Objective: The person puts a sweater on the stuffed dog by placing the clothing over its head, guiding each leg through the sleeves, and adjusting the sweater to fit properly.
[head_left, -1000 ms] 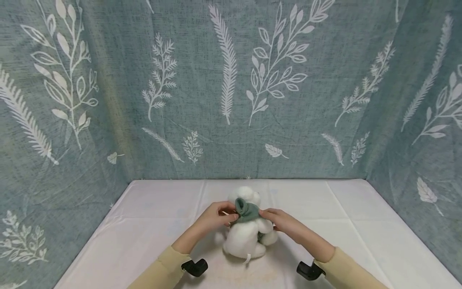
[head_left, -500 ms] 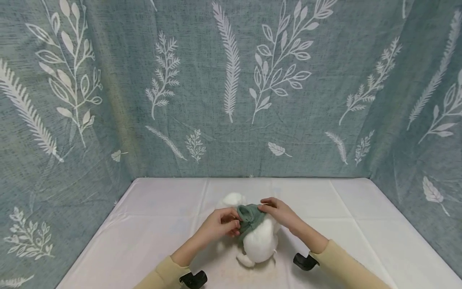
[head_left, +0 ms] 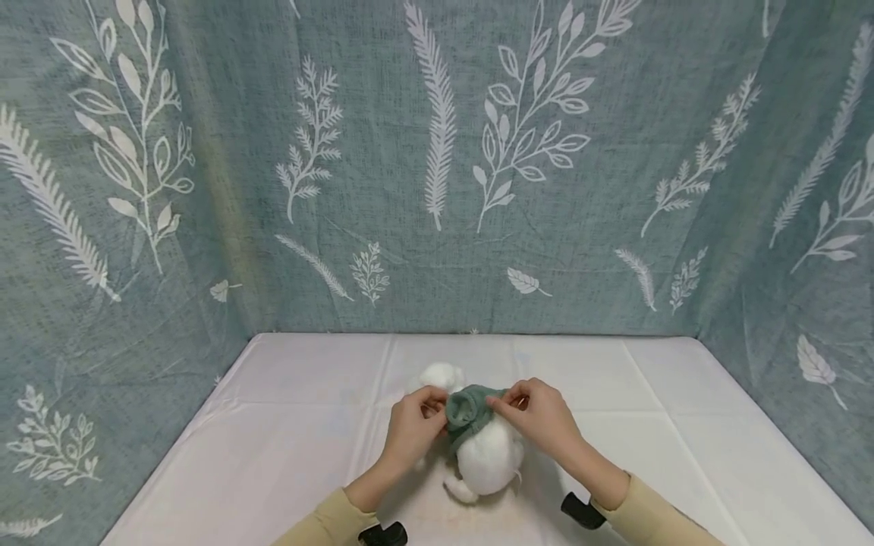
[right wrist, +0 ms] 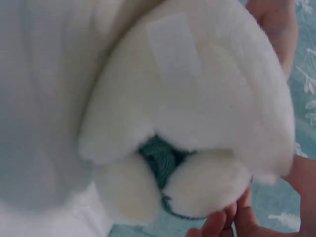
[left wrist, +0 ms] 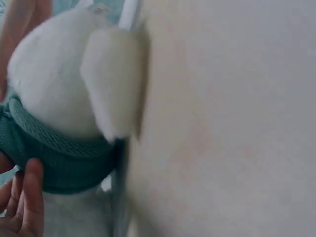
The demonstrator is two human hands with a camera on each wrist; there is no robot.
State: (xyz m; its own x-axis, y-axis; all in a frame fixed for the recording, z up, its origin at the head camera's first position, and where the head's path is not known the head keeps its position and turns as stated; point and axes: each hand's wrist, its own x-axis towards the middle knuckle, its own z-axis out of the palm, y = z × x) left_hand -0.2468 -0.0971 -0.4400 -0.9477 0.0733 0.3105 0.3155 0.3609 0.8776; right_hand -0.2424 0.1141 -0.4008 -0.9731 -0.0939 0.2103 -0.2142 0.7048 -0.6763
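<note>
A white plush toy (head_left: 488, 461) lies on the table, its rounded head (head_left: 441, 374) toward the back left. A green knitted scarf (head_left: 481, 396) wraps its neck, with a rolled loop standing up at the back. My left hand (head_left: 413, 428) pinches the loop's left side, and my right hand (head_left: 541, 418) pinches the scarf on the right. The left wrist view shows the ribbed scarf (left wrist: 69, 165) snug around the toy, fingers (left wrist: 33, 190) at its edge. In the right wrist view, a pale tag (right wrist: 174, 47) hangs on the fur and green knit shows between the paws. The toy's face is hidden.
A white cloth covers the table (head_left: 307, 394), with fold creases in it. Blue-green curtains (head_left: 382, 152) with white leaf prints hang behind and at both sides. A black wrist mount (head_left: 583, 510) sits below the right sleeve.
The toy has turned, its head now leaning to the back left and its rear toward me. My fingers have closed in on the scarf's loop, which has opened rounder.
</note>
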